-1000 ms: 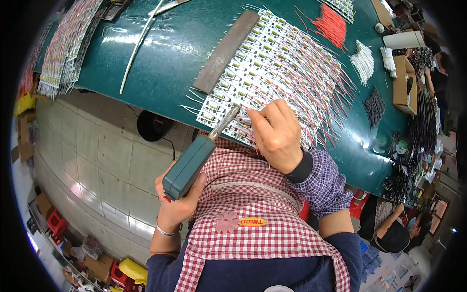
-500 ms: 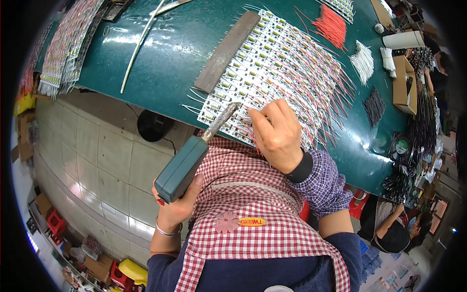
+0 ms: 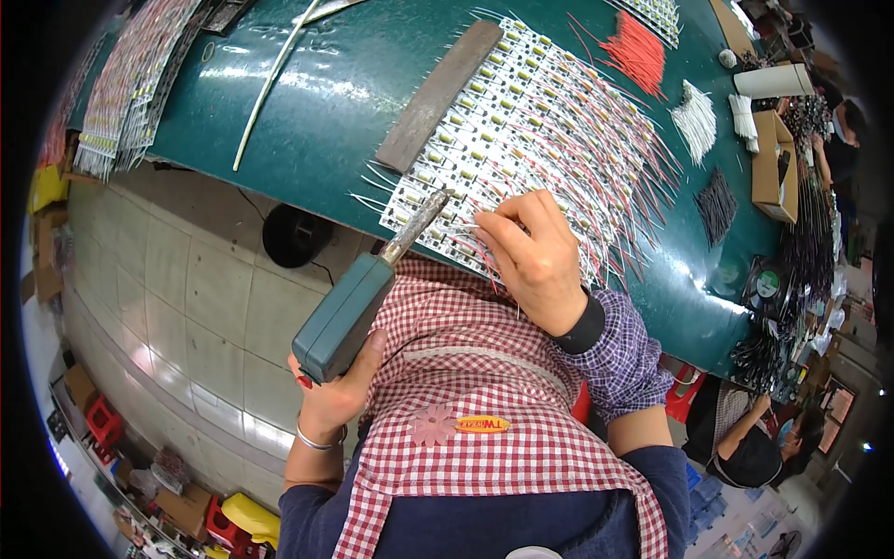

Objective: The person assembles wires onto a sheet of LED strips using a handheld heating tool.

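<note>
Starting well beyond the left fingers, at far left: noted a stack of wired boards [image 3: 130, 93] at the edge of the green tabletop [image 3: 321, 121]. Nearer, but well above the same fingers, found a pale rod [image 3: 270, 88], with a black bin [image 3: 296, 238] below it on the floor. Observed the left hand [image 3: 333, 396] with fingers curled closed around the handle of a green soldering iron [image 3: 345, 317], metal shaft slanting up and right, tip just left of the right fingertips (contact with the work beneath not confirmable). Located a dark bar [image 3: 438, 98] above that tip, along the left edge of a panel of small boards [image 3: 480, 154]. Traced the panel under and above the right fingertips, red and white leads fanning rightward. Recorded the right hand [image 3: 540, 265] with thumb and forefinger drawn together over the panel, barely any gap; cannot tell of any strand held. Well right of those fingers, logged red wires [image 3: 635, 54], white wires [image 3: 695, 121], dark wires [image 3: 715, 207] and, farthest out, a cardboard box [image 3: 775, 177].
</note>
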Motion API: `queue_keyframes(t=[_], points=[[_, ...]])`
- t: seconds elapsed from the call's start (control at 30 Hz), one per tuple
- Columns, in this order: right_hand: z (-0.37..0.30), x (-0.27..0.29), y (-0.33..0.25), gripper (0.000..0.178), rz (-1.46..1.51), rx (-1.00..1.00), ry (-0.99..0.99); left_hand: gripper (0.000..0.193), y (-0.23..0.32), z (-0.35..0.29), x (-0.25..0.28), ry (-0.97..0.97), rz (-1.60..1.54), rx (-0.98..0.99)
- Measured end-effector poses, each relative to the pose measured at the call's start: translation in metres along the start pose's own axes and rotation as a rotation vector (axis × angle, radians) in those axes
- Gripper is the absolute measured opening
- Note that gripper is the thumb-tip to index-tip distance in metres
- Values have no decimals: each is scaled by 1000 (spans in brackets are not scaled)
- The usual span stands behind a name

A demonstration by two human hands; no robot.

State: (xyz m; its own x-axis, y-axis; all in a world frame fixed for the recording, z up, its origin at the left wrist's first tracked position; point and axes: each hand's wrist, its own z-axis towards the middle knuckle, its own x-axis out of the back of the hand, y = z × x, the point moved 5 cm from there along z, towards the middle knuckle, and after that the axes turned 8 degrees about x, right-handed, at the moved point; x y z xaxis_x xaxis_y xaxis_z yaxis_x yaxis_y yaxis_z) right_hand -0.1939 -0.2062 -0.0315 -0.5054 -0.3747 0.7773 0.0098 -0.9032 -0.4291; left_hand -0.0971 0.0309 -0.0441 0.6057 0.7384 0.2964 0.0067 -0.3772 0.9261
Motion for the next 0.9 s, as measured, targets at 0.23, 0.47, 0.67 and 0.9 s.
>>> queue_keyframes(t=[0.23,0.47,0.67,0.9], points=[[-5,4,-4,24,5,-26,78,18,4,-4,2,-6,25,9],[-12,3,-7,21,-32,-7,89,16,2,-8,4,-15,40,-22],[-11,5,-9,26,-64,19,114,15,0,-10,4,-23,12,-23],[-13,6,-12,26,-107,2,76,20,8,-5,2,-80,-16,-24]])
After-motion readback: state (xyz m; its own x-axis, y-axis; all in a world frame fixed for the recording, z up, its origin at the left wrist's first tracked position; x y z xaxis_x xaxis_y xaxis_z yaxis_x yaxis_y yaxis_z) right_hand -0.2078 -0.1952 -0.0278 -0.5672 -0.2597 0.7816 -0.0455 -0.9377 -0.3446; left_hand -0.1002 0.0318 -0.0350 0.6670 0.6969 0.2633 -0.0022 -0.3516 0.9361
